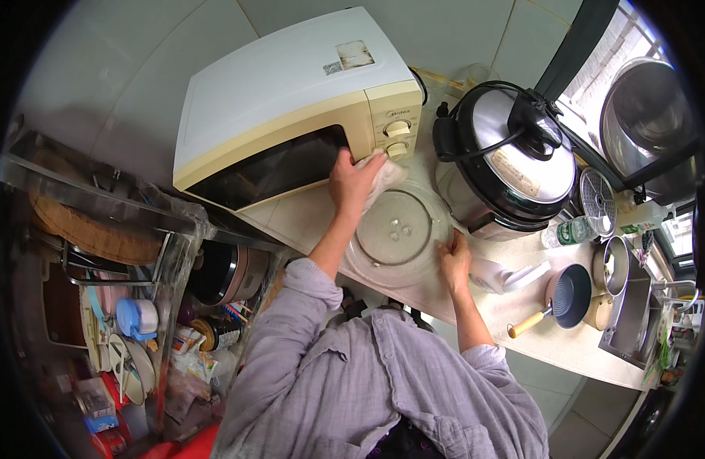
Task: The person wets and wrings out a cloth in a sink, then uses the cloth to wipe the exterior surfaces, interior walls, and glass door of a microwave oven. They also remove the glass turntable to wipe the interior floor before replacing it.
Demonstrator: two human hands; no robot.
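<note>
My left hand [352,181] holds a pale crumpled cloth [388,177] against the lower front of a Midea microwave oven [295,86], near its door edge and below the knobs. The microwave's door appears closed. On the counter, a round glass turntable plate [381,269] lies with a roller ring [430,229] visible at it; whether the ring is above or under the glass I cannot tell. My right hand [455,258] has its fingers at the plate's right rim, pinching it. A white plastic spray bottle [490,276] lies just right of that hand.
An electric pressure cooker [501,155] stands right of the microwave. Farther right are a plastic bottle [573,232], a frying pan [570,295] with a wooden handle, a steel pot [611,265] and the sink [630,315]. A crowded metal shelf [100,195] stands at left.
</note>
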